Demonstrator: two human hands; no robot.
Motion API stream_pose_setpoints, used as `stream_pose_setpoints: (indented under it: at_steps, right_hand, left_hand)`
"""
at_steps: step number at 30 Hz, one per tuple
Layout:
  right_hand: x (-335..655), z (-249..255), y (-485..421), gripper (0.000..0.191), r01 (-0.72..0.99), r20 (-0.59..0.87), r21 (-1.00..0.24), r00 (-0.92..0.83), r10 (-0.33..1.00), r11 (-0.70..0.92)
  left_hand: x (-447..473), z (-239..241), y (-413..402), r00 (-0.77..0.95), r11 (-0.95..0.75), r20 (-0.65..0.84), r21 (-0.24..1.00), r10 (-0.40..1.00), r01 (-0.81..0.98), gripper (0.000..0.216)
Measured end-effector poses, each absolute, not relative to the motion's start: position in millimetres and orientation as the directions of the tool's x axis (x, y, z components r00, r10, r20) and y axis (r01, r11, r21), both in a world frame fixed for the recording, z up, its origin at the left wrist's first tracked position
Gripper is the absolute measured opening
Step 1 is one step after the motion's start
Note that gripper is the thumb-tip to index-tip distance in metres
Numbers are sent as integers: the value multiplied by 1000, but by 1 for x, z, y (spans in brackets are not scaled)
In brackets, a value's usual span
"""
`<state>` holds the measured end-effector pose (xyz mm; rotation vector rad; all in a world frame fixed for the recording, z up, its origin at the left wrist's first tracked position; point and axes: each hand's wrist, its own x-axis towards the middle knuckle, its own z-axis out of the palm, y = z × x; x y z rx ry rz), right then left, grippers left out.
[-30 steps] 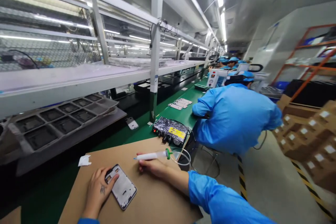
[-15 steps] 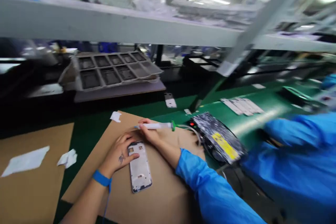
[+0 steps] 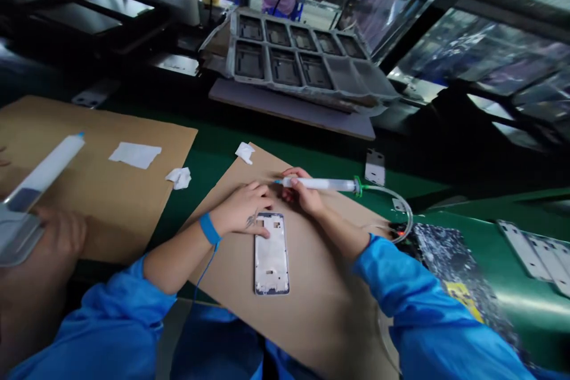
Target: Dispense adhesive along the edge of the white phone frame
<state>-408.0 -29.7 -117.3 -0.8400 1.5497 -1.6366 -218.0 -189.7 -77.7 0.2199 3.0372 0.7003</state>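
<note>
A silver-grey phone frame lies flat on a cardboard sheet. My left hand, with a blue band at the wrist, steadies the frame at its upper left. The thumb presses on its face and the fingers reach past its top edge, hiding that corner. My right hand is closed around a dispensing syringe with white contents. Its blue tip points left, just beyond the left fingers and apart from the frame. A clear hose runs from the syringe's green cap.
At left, another person's hand is near a second syringe over another cardboard sheet. A compartment tray stands behind. White paper scraps lie nearby. At right are a dark speckled box and several phone frames.
My view has swung left and down, bringing in the other person's hand and syringe at left. The co-worker at right has left view. My hands keep nearly the same places about the frame.
</note>
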Motion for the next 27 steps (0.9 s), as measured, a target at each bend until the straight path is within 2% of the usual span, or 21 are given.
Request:
stream_pose_setpoints:
  at_steps: [5,7,9,15,22,24,27]
  right_hand:
    - [-410,-116,-39,76,79,3,-995,-542,-840,-55]
    - [-400,-116,-37,76,78,20,-994,-544,-839,-74]
    - [-391,-116,-34,75,65,46,-993,-548,-835,-97]
    - [-388,-127,-26,67,-16,123,-989,-657,-744,-150]
    - [-382,-125,-9,57,-155,185,-983,-767,-614,-103]
    - [-376,-120,1,55,-211,198,-976,-753,-627,-54]
    - [-372,-114,13,52,-223,165,-975,-654,-738,-20]
  left_hand:
    - [-211,-63,-152,-997,963,-63,268,52,33,71]
    - [-205,-61,-140,-996,968,-70,248,59,39,70]
    - [-202,-63,-136,-995,958,-64,281,73,52,67]
    - [-213,-87,-164,-993,867,-14,489,118,96,63]
    - [-218,-98,-204,-996,856,87,517,-38,12,69]
    - [-219,-98,-210,-993,840,101,543,-54,10,73]
    - [-219,-95,-212,-992,823,115,568,-51,24,72]
